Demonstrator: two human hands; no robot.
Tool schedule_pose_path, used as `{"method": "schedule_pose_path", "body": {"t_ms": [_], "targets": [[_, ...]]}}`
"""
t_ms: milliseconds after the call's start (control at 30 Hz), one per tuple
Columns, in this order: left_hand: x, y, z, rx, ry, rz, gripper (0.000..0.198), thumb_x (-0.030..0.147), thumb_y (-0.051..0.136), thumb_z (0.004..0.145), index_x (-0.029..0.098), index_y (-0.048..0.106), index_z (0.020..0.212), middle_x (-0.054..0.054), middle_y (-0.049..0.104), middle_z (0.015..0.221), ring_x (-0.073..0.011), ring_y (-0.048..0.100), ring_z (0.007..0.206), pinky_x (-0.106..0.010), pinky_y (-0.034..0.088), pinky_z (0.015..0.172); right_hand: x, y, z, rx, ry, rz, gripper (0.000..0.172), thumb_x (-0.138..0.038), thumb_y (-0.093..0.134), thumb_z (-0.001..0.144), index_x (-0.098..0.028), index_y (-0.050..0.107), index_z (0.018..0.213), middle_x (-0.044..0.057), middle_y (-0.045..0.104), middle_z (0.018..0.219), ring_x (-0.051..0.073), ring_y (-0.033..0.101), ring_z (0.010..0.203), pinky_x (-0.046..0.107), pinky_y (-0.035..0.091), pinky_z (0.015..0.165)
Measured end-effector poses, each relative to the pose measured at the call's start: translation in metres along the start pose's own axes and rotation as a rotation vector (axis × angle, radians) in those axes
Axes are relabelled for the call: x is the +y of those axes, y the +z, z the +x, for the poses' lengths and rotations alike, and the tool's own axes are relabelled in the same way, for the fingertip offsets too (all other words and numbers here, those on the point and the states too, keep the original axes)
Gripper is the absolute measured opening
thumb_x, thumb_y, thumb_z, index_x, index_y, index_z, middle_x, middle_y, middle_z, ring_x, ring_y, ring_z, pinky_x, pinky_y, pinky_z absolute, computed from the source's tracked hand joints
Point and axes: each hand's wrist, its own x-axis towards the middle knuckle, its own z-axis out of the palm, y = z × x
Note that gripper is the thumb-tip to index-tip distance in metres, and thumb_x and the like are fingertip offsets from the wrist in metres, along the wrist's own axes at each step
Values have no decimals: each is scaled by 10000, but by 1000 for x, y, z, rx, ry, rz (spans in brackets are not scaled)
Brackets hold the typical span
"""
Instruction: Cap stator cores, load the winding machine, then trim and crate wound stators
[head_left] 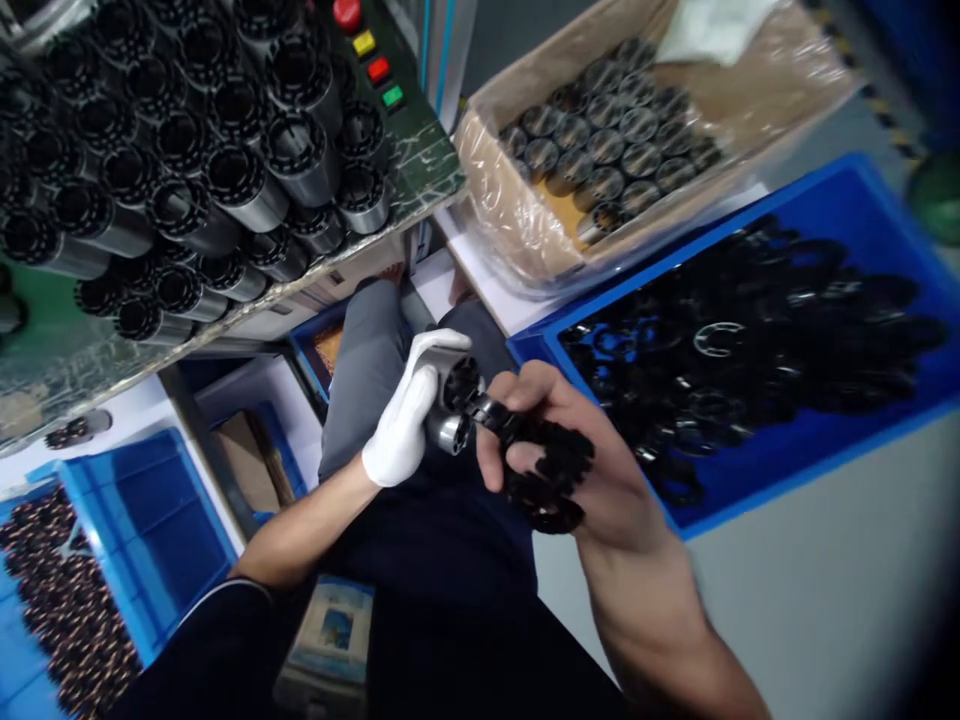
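My left hand (pixel 405 425), in a white glove, is closed around metal cylinders (pixel 450 434) in front of my lap. At least two show, and a black slotted insert (pixel 461 382) fills the end of the upper one. Bare and to the right of it, my right hand (pixel 611 470) grips several black toothed plastic rings (pixel 551 470) in its palm and fingers. Between thumb and fingertips it pinches one black ring (pixel 489 410) close to the cylinder ends. Whether that ring touches a cylinder I cannot tell.
Many metal cylinders with black ends (pixel 240 185) stand on the green bench (pixel 420 160) near coloured buttons (pixel 379 68). A plastic-lined carton (pixel 517 240) holds more cylinders. The blue bin (pixel 855 200) at right contains black rings. Small dark-and-copper parts (pixel 67 610) fill a blue crate (pixel 161 510) at lower left.
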Motion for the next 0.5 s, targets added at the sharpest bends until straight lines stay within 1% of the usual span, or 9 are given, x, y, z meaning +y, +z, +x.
{"method": "schedule_pose_path", "body": {"t_ms": [33,67,100,167,233,267,300,400,500], "targets": [[1,-2,-1,-10,49,35,590,788,558,1101,279,705,1361,-92,678,1396,-311,639,1359,-447,503,1267,3,0,1,16,-13,-55,238,-384,882,991,-364,724,1169,-11,704,1025,154,698,614,253,470,416],[2,-4,-2,-18,91,62,565,754,541,1121,268,720,1347,-97,684,1377,-314,640,1357,-453,486,1283,4,0,1,63,-53,-166,215,-373,838,1022,-377,740,1213,4,718,1053,168,709,642,266,485,422],[3,-5,-3,-28,111,78,548,731,532,1133,261,733,1332,-101,693,1356,-317,649,1344,-459,488,1281,5,-1,2,130,-121,-327,211,-360,797,1047,-385,765,1254,28,737,1107,197,741,712,293,533,455],[3,-6,-7,-67,80,64,531,719,544,1131,265,744,1319,-102,699,1344,-321,666,1321,-463,510,1263,3,-3,3,265,-284,-697,252,-314,740,1074,-395,822,1298,62,766,1213,274,796,927,390,673,640],[2,-5,-11,-85,34,11,542,734,551,1122,266,752,1309,-104,700,1338,-325,675,1315,-469,539,1238,0,-2,4,312,-418,-940,289,-268,738,1072,-421,853,1289,58,795,1207,326,796,1063,486,720,859],[1,-3,-13,-81,15,-18,555,745,553,1116,262,756,1299,-107,701,1325,-329,677,1314,-474,553,1225,-1,-1,4,308,-453,-993,311,-251,746,1069,-442,850,1290,46,810,1166,335,795,1069,515,717,921],[0,-2,-15,-67,1,-39,567,757,555,1111,256,758,1285,-110,704,1308,-331,679,1310,-477,566,1210,-2,0,4,307,-475,-1015,335,-234,758,1063,-463,841,1293,33,822,1134,339,795,1049,530,715,937],[-2,1,-18,-14,-18,-48,569,766,562,1108,258,755,1278,-105,708,1295,-327,677,1304,-479,560,1214,-3,4,5,323,-497,-1037,373,-217,790,1038,-502,816,1277,12,842,1126,357,796,1010,562,717,907],[0,0,-20,-5,7,8,538,737,536,1131,277,745,1314,-90,707,1342,-317,657,1336,-473,513,1269,-1,6,7,305,-486,-1050,364,-231,795,1028,-516,808,1254,1,850,1135,367,806,1009,578,720,916]]}}
